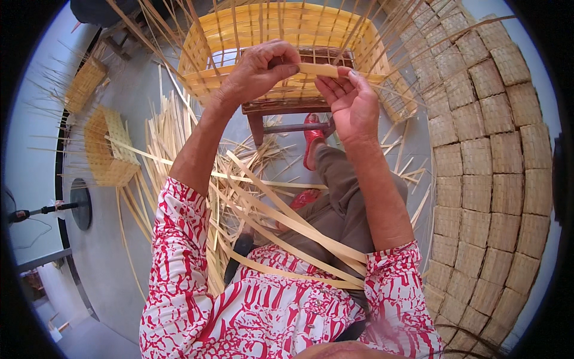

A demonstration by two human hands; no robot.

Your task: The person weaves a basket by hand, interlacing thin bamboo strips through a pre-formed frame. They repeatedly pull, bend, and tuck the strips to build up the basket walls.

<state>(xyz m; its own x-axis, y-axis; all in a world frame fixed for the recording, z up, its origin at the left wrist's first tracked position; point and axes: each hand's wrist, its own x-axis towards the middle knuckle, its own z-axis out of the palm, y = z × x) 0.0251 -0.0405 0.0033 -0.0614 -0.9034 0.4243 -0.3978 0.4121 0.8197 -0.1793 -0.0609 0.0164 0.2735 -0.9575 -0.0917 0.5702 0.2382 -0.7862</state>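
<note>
A pale flat bamboo strip (317,70) runs along the near rim of a large yellow woven basket (206,37). My left hand (263,67) is closed on the strip's left part, thumb and fingers pinched together. My right hand (354,107) pinches it farther right between thumb and forefinger, palm turned up and the other fingers curled. Long upright stakes (281,23) rise from the basket's wall. The basket rests on a low dark wooden stool (256,124). Several long loose strips (287,220) lie across my lap.
Cut strips (170,128) are heaped on the floor to the left. Beyond them stand two smaller part-woven baskets, one yellow (113,143) and one farther back (86,81). Stacked woven baskets (472,161) form a wall on the right. A round black stand base (81,203) is at far left.
</note>
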